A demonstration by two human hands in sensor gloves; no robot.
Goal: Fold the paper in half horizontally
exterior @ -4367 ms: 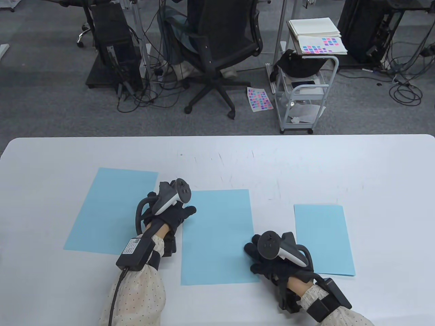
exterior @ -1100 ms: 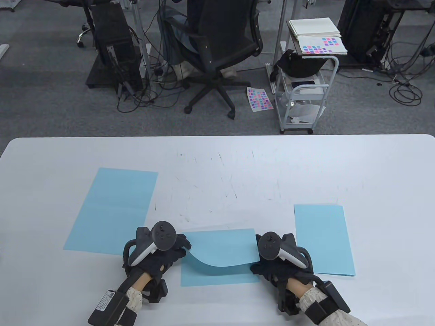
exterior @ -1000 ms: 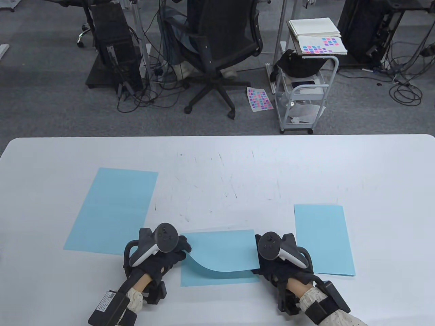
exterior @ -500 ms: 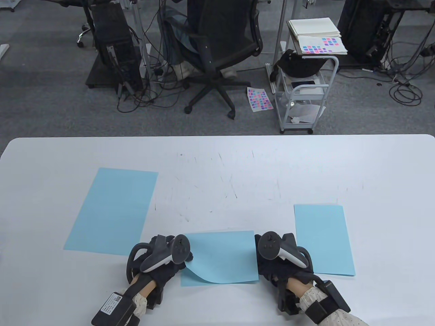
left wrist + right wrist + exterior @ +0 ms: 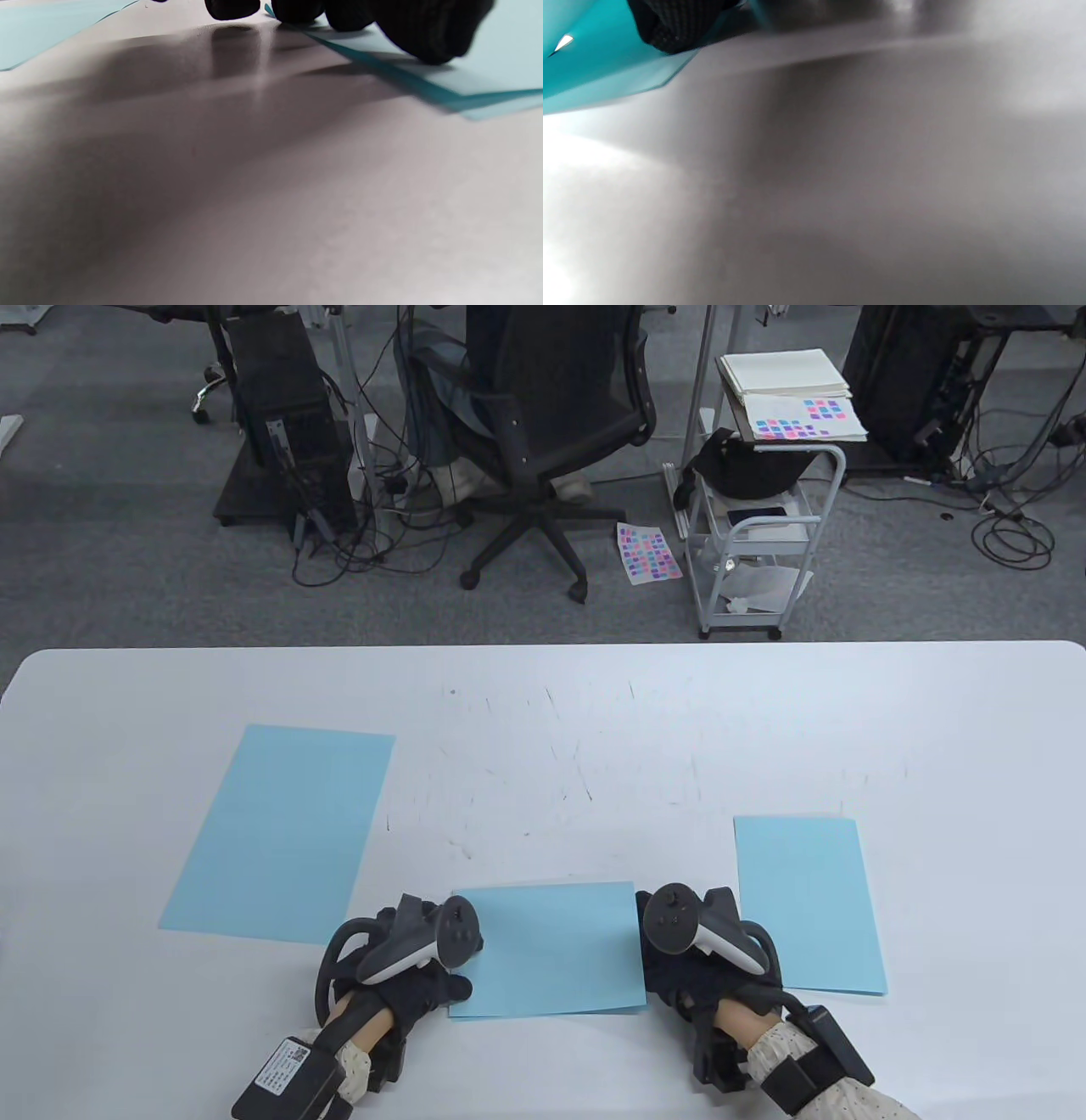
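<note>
Three blue sheets: my left hand [image 5: 416, 976] and right hand [image 5: 679, 963] press the folded middle sheet [image 5: 550, 948] flat, fingers straight, between the left sheet [image 5: 280, 831] and right sheet [image 5: 806, 903].

Black gloves [image 5: 416, 993], grey-white trackers [image 5: 424, 943], cream dotted sleeves [image 5: 848, 1099], black wrist boxes [image 5: 284, 1073]

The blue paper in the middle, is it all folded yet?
Nearly. The middle blue paper is already doubled over, its far half brought down onto the near half, edges about lined up. The left hand rests on its left corner, and the right hand is on its right side. The left wrist view shows the layers gaping slightly, so pressing the crease flat looks left.
</note>
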